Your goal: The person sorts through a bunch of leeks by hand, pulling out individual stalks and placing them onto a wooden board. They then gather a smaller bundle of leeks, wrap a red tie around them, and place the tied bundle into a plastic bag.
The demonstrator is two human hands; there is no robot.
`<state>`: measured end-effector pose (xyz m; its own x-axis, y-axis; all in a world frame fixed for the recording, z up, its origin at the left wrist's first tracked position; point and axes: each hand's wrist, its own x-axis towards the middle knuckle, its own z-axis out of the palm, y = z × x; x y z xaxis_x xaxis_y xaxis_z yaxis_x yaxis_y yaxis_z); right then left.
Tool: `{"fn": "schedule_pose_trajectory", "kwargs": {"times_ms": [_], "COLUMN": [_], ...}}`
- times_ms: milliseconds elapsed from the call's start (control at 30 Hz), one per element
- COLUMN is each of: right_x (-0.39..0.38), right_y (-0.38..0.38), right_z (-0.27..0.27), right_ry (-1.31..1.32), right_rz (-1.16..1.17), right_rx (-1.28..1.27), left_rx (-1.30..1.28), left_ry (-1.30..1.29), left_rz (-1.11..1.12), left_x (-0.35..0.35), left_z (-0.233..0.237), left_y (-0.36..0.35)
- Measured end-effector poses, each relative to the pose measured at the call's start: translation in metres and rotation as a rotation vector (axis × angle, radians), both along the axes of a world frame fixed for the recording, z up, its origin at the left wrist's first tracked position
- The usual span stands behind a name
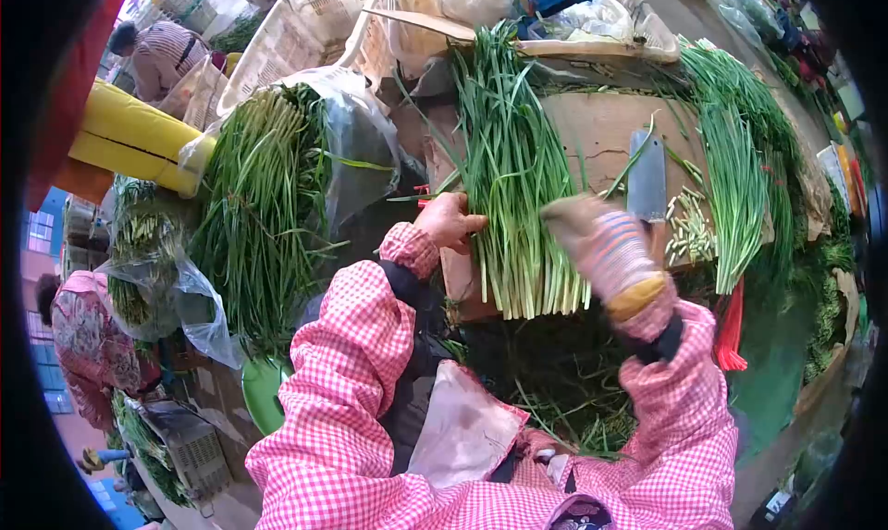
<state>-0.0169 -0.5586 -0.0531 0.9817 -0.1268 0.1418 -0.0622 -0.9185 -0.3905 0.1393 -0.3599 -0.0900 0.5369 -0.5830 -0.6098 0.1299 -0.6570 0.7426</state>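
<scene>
Cleaver (647, 174), lying flat on the brown board (606, 123), is taken as the landmark. To its left the bundle of green stalks (511, 174) is laid, leaf tips pointing away and pale ends towards the body. By the bundle's left edge, farther left of the cleaver, the left hand (450, 223) is placed with fingers bent and thumb stretched against the stalks; how firmly they are gripped cannot be told. Nearer the body, just left of the cleaver's handle, the right hand (592, 243) is blurred and partly covered by striped cloth; whether anything is held in it cannot be told.

The bundle is judged light but loose: leaves soft, easily bruised and perhaps slippery if damp, pale ends stiffer. It would best be taken hold of around the paler lower part, with both sides pressed gently together.

The board's near edge is reached by the pale ends, left of the cleaver, so support there is scant. Some bare board is left between bundle and blade. Right of the cleaver, room is narrowed by cut stalk pieces (689, 227) and a second bundle (735, 183); beyond it, by a crate (638, 44).
</scene>
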Motion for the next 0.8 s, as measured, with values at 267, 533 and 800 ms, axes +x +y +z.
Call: {"fn": "schedule_pose_trajectory", "kwargs": {"times_ms": [267,533,800], "right_x": [0.108,0.113,0.124], "right_y": [0.079,0.062,0.058], "right_z": [-0.015,-0.038,-0.057], "right_ry": [0.186,0.454,0.471], "right_rz": [0.228,0.081,0.093], "right_rx": [0.487,0.892,0.851], "left_rx": [-0.299,-0.131,0.051], "left_ry": [-0.442,-0.264,-0.432], "left_rz": [0.069,0.39,-0.263], "left_x": [-0.015,-0.099,-0.19], "left_z": [-0.036,-0.025,0.016], "left_y": [0.01,0.038,0.068]}}
